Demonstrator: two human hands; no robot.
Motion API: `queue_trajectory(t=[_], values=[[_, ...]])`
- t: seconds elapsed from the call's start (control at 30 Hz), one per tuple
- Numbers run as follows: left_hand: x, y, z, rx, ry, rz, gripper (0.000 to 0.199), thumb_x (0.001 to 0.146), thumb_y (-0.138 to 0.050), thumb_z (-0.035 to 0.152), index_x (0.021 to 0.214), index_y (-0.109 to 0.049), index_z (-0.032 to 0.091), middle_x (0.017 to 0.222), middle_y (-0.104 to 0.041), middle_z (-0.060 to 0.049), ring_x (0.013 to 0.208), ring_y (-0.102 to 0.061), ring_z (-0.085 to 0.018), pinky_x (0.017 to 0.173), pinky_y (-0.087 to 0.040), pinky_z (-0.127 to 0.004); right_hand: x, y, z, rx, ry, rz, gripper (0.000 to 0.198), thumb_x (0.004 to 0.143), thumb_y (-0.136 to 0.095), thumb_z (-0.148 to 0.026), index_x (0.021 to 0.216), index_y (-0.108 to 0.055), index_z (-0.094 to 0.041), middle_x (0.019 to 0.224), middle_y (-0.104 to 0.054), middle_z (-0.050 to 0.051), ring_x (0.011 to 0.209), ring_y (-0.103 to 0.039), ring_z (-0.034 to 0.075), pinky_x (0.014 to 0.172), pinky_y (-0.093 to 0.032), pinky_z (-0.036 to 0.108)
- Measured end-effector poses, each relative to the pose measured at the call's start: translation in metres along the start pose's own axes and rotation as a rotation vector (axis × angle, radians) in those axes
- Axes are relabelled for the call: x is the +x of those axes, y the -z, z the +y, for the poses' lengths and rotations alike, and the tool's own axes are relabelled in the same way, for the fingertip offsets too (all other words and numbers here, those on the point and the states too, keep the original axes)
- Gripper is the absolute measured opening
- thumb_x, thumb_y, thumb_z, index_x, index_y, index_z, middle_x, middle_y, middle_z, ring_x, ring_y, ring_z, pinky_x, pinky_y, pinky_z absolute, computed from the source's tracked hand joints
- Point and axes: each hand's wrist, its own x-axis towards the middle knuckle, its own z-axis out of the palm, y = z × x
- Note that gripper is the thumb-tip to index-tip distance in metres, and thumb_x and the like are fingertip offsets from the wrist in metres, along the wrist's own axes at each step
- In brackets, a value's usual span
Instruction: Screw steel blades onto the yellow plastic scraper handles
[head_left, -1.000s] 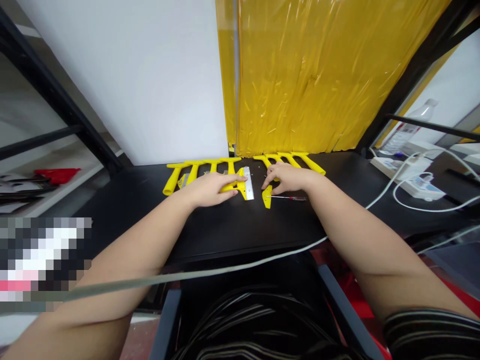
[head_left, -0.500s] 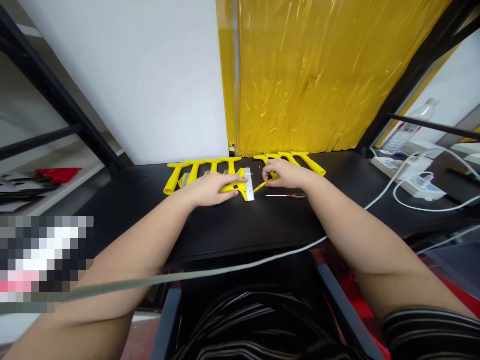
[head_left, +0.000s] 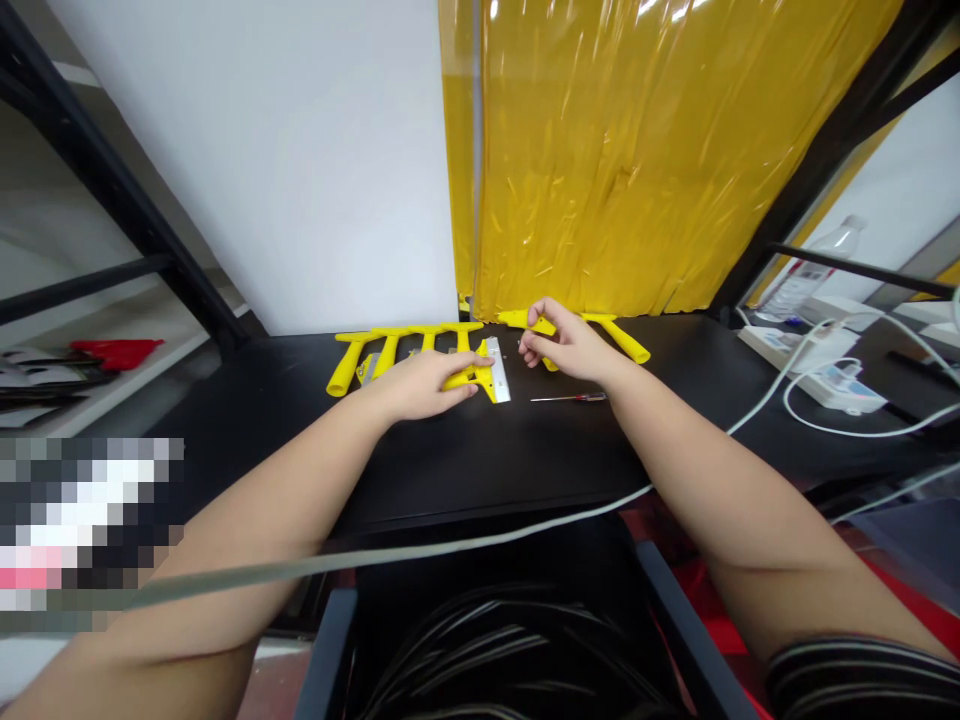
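Observation:
My left hand [head_left: 427, 385] is closed around the yellow handle of a scraper [head_left: 484, 378], whose flat metal blade points right, just above the black tabletop. My right hand [head_left: 562, 345] is raised to the right of that blade, apart from it, its fingers curled inward; whatever they hold is hidden. Behind this hand lies a yellow scraper handle [head_left: 514, 319], partly covered by the fingers. A screwdriver [head_left: 568, 398] with a thin metal shaft rests on the table below my right hand.
Several yellow scrapers [head_left: 346, 368] lie in a row at the back left of the black table [head_left: 450, 460]. Another yellow handle [head_left: 626, 342] lies at the back right. A power strip [head_left: 840, 385] with white cables and a plastic bottle [head_left: 806, 275] stand right. A pale cable [head_left: 480, 543] crosses in front.
My right hand has lifted away from the blade, and the thin yellow strip it pinched beside the blade no longer shows there. My left hand keeps its hold on the scraper.

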Motion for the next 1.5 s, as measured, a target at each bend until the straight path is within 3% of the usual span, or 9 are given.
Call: queue_trajectory(t=[0.17, 0.27, 0.37, 0.5, 0.6, 0.73, 0.9, 1.13, 1.5], values=[[0.001, -0.002, 0.000, -0.003, 0.006, 0.017, 0.052, 0.103, -0.052, 0.048, 0.152, -0.058, 0.032, 0.087, -0.070, -0.004, 0.074, -0.062, -0.020, 0.078, -0.047, -0.034, -0.004, -0.006, -0.007, -0.406, 0.253, -0.118, 0.012, 0.087, -0.066, -0.021, 0.099, -0.061, -0.023, 0.102, -0.071, 0.006, 0.089, -0.067, 0.022, 0.083, -0.055, 0.038], [0.002, -0.002, 0.000, -0.011, 0.003, 0.015, 0.050, 0.103, -0.052, 0.047, 0.149, -0.060, 0.029, 0.084, -0.069, -0.004, 0.074, -0.063, -0.021, 0.078, -0.048, -0.035, -0.004, -0.006, -0.006, -0.495, 0.354, -0.191, 0.008, 0.089, -0.065, -0.022, 0.096, -0.068, -0.021, 0.106, -0.067, 0.008, 0.095, -0.064, 0.023, 0.085, -0.054, 0.037], [0.002, -0.002, 0.000, -0.012, 0.006, 0.022, 0.050, 0.103, -0.052, 0.046, 0.150, -0.059, 0.030, 0.083, -0.069, -0.004, 0.073, -0.062, -0.021, 0.077, -0.047, -0.035, -0.002, -0.008, 0.000, -0.423, 0.273, -0.144, 0.011, 0.089, -0.064, -0.021, 0.100, -0.066, -0.022, 0.098, -0.066, 0.005, 0.085, -0.064, 0.019, 0.076, -0.053, 0.033], [0.002, -0.003, -0.001, 0.004, 0.005, 0.037, 0.052, 0.103, -0.053, 0.047, 0.153, -0.057, 0.033, 0.086, -0.070, -0.004, 0.072, -0.061, -0.020, 0.075, -0.045, -0.034, 0.001, -0.014, 0.008, -0.232, 0.115, 0.063, 0.033, 0.080, -0.068, -0.018, 0.107, -0.051, -0.026, 0.102, -0.061, 0.002, 0.070, -0.061, 0.014, 0.065, -0.052, 0.030], [0.002, -0.004, -0.001, 0.007, 0.002, 0.047, 0.053, 0.103, -0.053, 0.047, 0.153, -0.057, 0.032, 0.087, -0.070, -0.004, 0.073, -0.062, -0.020, 0.074, -0.045, -0.033, 0.002, -0.017, 0.011, -0.231, 0.062, 0.123, 0.030, 0.078, -0.068, -0.018, 0.101, -0.050, -0.026, 0.094, -0.059, 0.000, 0.067, -0.059, 0.013, 0.062, -0.051, 0.029], [0.003, -0.005, -0.001, 0.000, -0.016, 0.057, 0.051, 0.103, -0.053, 0.046, 0.152, -0.059, 0.033, 0.085, -0.070, -0.003, 0.072, -0.063, -0.020, 0.072, -0.044, -0.032, 0.003, -0.025, 0.010, -0.268, 0.130, 0.093, 0.027, 0.081, -0.068, -0.021, 0.103, -0.054, -0.024, 0.083, -0.054, -0.002, 0.065, -0.054, 0.014, 0.061, -0.046, 0.029], [0.003, -0.005, -0.001, 0.011, -0.022, 0.053, 0.045, 0.103, -0.052, 0.045, 0.143, -0.063, 0.028, 0.091, -0.073, -0.005, 0.077, -0.066, -0.021, 0.073, -0.045, -0.032, 0.001, -0.035, 0.008, -0.278, 0.252, 0.004, 0.024, 0.081, -0.075, -0.029, 0.098, -0.061, -0.021, 0.091, -0.057, 0.002, 0.078, -0.056, 0.016, 0.069, -0.049, 0.030], [0.003, -0.004, 0.001, 0.062, 0.007, 0.041, 0.040, 0.103, -0.050, 0.046, 0.135, -0.065, 0.027, 0.096, -0.075, -0.006, 0.082, -0.068, -0.024, 0.075, -0.045, -0.034, 0.001, -0.036, 0.008, -0.103, 0.070, -0.032, 0.032, 0.079, -0.082, -0.041, 0.098, -0.067, -0.020, 0.084, -0.064, 0.001, 0.070, -0.058, 0.014, 0.064, -0.052, 0.028], [0.003, -0.005, -0.001, 0.116, 0.015, 0.034, 0.046, 0.104, -0.048, 0.048, 0.143, -0.063, 0.028, 0.099, -0.075, -0.008, 0.095, -0.069, -0.029, 0.081, -0.048, -0.039, 0.009, -0.029, 0.014, 0.091, -0.177, 0.041, 0.018, 0.079, -0.079, -0.018, 0.095, -0.073, -0.020, 0.082, -0.073, 0.003, 0.073, -0.067, 0.015, 0.068, -0.058, 0.027]])
